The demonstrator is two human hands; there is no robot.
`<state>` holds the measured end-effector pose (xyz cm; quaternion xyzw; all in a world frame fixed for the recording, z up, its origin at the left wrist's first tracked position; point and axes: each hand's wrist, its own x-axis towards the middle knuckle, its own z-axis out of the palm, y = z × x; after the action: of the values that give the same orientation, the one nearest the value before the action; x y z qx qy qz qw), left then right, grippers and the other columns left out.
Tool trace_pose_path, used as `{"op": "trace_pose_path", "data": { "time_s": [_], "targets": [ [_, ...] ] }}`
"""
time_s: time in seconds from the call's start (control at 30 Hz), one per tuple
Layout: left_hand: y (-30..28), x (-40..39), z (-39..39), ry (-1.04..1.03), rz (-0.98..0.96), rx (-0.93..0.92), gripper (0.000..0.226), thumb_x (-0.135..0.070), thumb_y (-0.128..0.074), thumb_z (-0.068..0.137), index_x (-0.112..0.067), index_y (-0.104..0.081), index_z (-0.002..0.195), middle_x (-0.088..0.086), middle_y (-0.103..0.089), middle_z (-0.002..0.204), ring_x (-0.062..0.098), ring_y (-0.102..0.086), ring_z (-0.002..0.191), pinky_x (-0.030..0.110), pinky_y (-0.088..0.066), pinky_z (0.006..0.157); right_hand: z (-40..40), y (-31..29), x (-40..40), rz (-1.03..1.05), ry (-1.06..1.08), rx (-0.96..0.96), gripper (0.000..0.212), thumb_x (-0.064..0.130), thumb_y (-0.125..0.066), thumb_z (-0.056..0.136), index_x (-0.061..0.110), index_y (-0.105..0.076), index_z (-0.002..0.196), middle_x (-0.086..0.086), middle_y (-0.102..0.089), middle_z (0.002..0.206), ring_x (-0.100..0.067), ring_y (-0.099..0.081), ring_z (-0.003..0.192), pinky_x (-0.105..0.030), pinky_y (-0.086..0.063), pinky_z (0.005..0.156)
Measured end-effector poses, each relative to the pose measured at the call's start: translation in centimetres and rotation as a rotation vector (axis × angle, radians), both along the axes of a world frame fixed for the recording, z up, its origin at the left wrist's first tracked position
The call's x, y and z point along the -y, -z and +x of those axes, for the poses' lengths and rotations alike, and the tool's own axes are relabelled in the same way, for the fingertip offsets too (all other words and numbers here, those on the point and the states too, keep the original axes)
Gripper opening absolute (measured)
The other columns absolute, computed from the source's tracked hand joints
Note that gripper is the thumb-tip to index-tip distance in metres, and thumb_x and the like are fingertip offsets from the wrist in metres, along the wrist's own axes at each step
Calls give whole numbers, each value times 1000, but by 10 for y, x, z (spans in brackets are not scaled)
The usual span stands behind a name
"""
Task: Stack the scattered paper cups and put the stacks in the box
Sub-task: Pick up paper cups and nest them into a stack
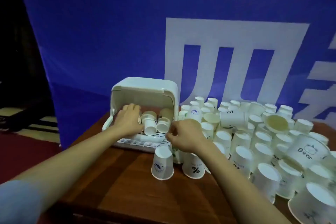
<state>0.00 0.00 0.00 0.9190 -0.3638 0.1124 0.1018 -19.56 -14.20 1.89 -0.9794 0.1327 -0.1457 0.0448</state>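
Paper stacks [156, 122] lie inside the box [145, 85] at 12 o'clock, light and crushable; my left hand [128, 121] rests flat on one, my right hand [183, 135] pinches nothing I can make out, so I grip sidewalls gently.

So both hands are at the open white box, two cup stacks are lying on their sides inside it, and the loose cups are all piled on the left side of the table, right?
Not quite. In the head view the loose paper cups crowd the right side of the table, not the left. The rest holds: the left hand and right hand are at the open white box, with two cup stacks lying inside.
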Motion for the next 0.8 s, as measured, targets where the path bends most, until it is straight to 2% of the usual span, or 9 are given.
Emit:
{"op": "trace_pose_path", "data": {
  "time_s": [0.1,0.17,0.37,0.43,0.5,0.57,0.63,0.73,0.8],
  "targets": [
    [6,-8,14,-133,36,-103,99,-51,-79,82,-14,-27,158,15,-34,158,40,-37,145,49,-32,118,4,-6,-7,8,13,-21,27,43,-56,94,20,-70,100,-3,-73,98,-25,-65,91,-29,-36,58],
    [9,-7,24,-160,65,-164,107,-62,-78,79,-13,-25,158,16,-33,160,41,-38,145,50,-31,119,11,-9,-8,46,26,3,26,41,-55,95,19,-69,100,-3,-70,98,-23,-61,85,-27,-30,54],
    [17,1,48,-184,116,-217,109,-64,-83,72,-9,-34,152,14,-43,156,38,-53,137,48,-49,105,23,-11,-6,100,41,35,26,39,-54,92,17,-66,96,-6,-70,96,-29,-65,90,-34,-47,65],
    [17,4,51,-177,77,-226,99,-59,-83,74,-7,-38,145,15,-54,146,37,-59,129,46,-53,98,26,-9,-2,120,43,52,26,38,-55,91,16,-66,94,-7,-70,94,-30,-65,89,-36,-52,68],
    [15,4,53,-165,43,-206,73,-48,-77,84,-6,-45,134,15,-65,131,38,-64,120,45,-53,93,30,-9,0,132,46,59,25,37,-56,91,15,-66,95,-7,-69,93,-30,-65,88,-34,-50,65],
    [13,2,54,-163,-4,-180,49,-35,-69,90,-6,-49,124,17,-70,120,41,-65,114,49,-50,98,35,-7,0,138,47,70,26,38,-55,91,15,-66,96,-7,-69,93,-30,-64,88,-34,-50,65],
    [12,-1,56,-141,-45,-175,40,-30,-68,90,-6,-51,118,17,-69,115,40,-65,110,48,-51,95,39,-4,-2,133,36,76,27,39,-55,91,15,-66,95,-6,-69,91,-30,-65,88,-35,-53,66],
    [11,-1,58,-87,-20,-165,25,-23,-66,92,-8,-57,110,15,-68,115,37,-65,108,44,-51,86,45,-1,-9,114,16,71,27,40,-55,92,16,-68,98,-5,-70,94,-28,-65,90,-31,-43,59],
    [9,-1,62,-80,-43,-182,17,-18,-61,95,-9,-63,109,16,-71,114,39,-66,107,45,-54,86,47,1,-11,118,-9,64,27,39,-56,93,17,-69,100,-5,-71,96,-27,-65,92,-32,-44,62]
  ]
}}
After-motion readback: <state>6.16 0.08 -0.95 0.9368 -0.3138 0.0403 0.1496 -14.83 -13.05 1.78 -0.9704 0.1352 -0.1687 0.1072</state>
